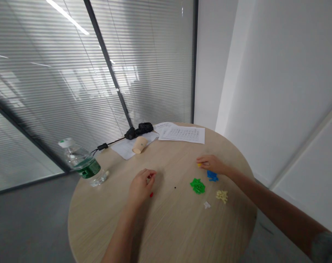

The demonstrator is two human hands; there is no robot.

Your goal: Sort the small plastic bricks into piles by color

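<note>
My left hand (140,186) rests low on the round wooden table (100,219), its fingers curled together; whether they pinch anything is too small to tell. A small red piece (151,194) lies just past its fingertips. My right hand (212,164) reaches across from the right and pinches a small yellow piece (199,164). Just below it sit a blue cluster of small pieces (212,176) and a green cluster (197,186). Nearer me lie a cream cluster (222,196) and a small white piece (206,205).
A water bottle (85,164) lies at the left table edge. Farther back are a tipped paper cup (140,144), printed papers (182,134), a black fabric bundle (141,129) and a cable (105,145). Glass partitions with blinds (58,91) stand behind the table.
</note>
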